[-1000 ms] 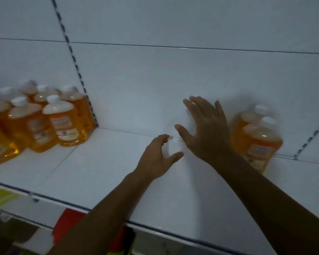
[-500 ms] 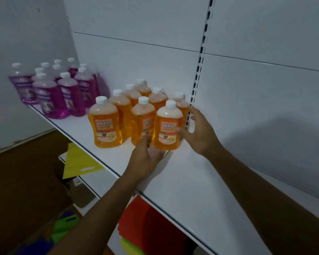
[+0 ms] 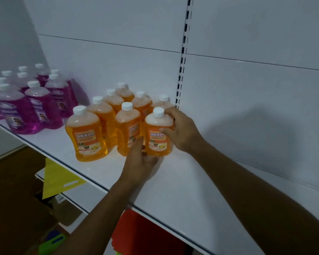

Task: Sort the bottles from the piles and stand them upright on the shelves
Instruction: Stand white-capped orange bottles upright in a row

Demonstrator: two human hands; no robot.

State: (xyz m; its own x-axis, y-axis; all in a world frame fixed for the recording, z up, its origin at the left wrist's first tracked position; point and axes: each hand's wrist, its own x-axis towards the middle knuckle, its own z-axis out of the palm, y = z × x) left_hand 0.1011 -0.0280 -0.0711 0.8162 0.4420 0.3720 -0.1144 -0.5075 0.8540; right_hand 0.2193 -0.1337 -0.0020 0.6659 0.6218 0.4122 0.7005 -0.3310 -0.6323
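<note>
Just right of the frame's centre, the front orange bottle (image 3: 159, 134) stands upright on the white shelf (image 3: 182, 183), white cap up and label facing the camera. The right hand (image 3: 180, 130) wraps its right side, thumb across the label and fingers curled behind the shoulder. The left hand (image 3: 141, 160) sits at its base from the front, fingers bent against the lower edge; how firmly it grips I cannot tell, since the fingertips are tucked between this bottle and its neighbour. My reading is that one hand steadies the top while the other guides the foot, so the bottle sits snug at the right end of the front row without tipping.

Around it, the other orange bottles (image 3: 98, 124) stand upright in close rows running back toward the wall, touching or nearly so. Further to the upper left, a separate cluster of purple bottles (image 3: 35, 105) stands apart, which suggests sorting by colour.

The slotted upright (image 3: 181, 67) rises directly behind the orange group. The rear bottles show only caps and shoulders. The leftmost purple ones are cut off by the frame edge, and their labels are too small to read. Below the shelf edge, a yellow sheet (image 3: 57, 178) and a red sheet (image 3: 136, 234) show only in part. No pile of unsorted bottles is in view.
</note>
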